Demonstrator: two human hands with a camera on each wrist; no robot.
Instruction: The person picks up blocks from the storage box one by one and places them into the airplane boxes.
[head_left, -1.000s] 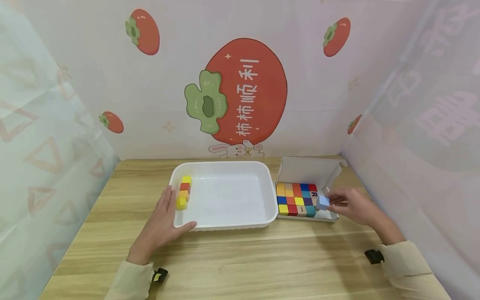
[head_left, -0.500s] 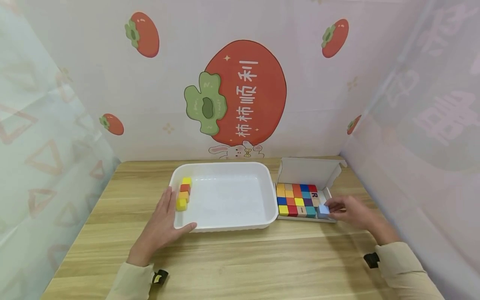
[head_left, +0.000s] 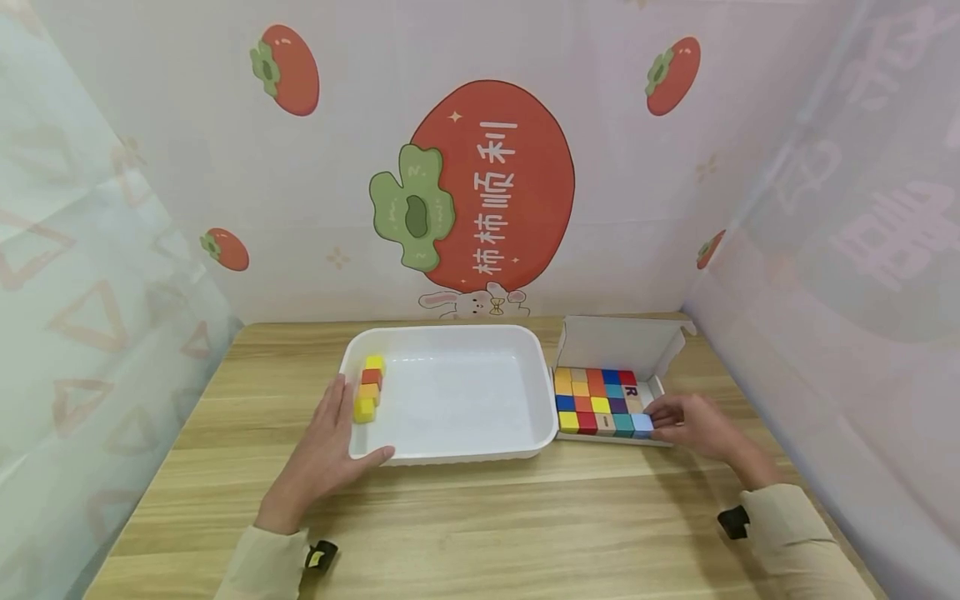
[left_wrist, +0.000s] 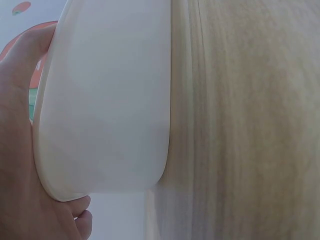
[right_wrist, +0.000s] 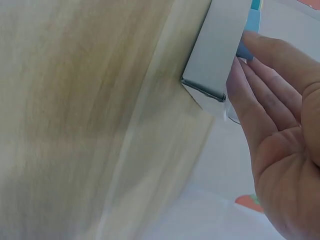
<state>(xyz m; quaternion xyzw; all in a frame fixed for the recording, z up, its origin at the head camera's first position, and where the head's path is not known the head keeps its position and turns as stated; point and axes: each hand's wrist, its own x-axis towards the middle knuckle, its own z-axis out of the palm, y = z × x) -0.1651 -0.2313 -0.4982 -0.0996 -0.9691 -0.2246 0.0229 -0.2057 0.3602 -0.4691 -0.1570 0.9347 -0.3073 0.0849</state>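
Note:
In the head view, my left hand (head_left: 321,442) rests at the near left corner of a white tray (head_left: 480,457). Its straight fingers lie along the left side and the thumb on the front rim, as the left wrist view also shows. At right, my right hand (head_left: 693,423) reaches into an open cardboard box (head_left: 618,342) and pinches a light blue cube (head_left: 642,425) at the right end of the front row. The right wrist view has thumb and fingers at this blue cube (right_wrist: 250,40), partly hidden behind the box wall (right_wrist: 215,50).
Coloured cubes (head_left: 600,405) stand in tight rows in the box, one marked with an R. Inside the tray's left side is a line of yellow, orange and red cubes (head_left: 370,392). Tray and box sit side by side on a wooden table (head_left: 480,525), with printed cloth behind.
The light blue cube has gone down into the box and then left against the teal cube, with my right hand moving along. My left hand stays on the tray corner.

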